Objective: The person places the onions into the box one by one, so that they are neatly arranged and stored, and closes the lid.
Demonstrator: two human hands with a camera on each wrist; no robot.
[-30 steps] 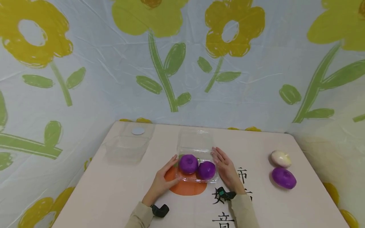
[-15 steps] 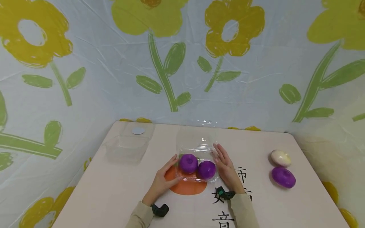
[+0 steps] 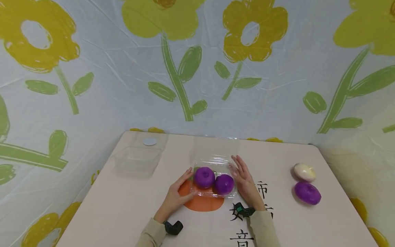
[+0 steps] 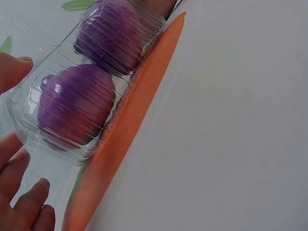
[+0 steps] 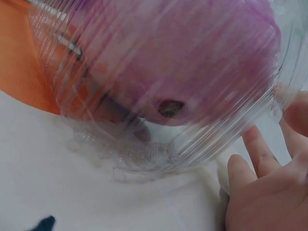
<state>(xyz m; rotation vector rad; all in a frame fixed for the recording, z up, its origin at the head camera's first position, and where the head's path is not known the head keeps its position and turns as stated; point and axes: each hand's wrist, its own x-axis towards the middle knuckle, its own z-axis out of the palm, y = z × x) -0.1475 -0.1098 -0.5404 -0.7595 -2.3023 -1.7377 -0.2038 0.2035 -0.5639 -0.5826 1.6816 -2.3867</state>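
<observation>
- Left hand (image 3: 176, 195): set against the left side of the clear box (image 3: 208, 195), fingers and thumb relaxed and spread, apparently touching its edge without curling round it.
- Right hand (image 3: 245, 181): placed at the right side of the same box, fingers extended and the thumb against a corner in the right wrist view; nothing is enclosed in the grasp.
- Clear box: resting on the worktop (image 3: 102, 212), partly over an orange disc (image 3: 203, 205), between the two hands. Inside sit the left purple bulb (image 3: 204, 177) and the right purple bulb (image 3: 224, 184), side by side.
- Lid (image 3: 216, 147): lying back behind the base a second ago, its far edge now appears wider and differently placed, consistent with a swing upward. Transparency leaves the exact angle uncertain.
- Significance, as judged: the box stands between laid open and covered; the lid has not yet come down over the bulbs, and both hands seem to steady the base.
- Remaining items: the outer purple bulb (image 3: 307, 193) beside a white bulb (image 3: 304, 172), far right; a second clear box (image 3: 135, 161), far left.
</observation>
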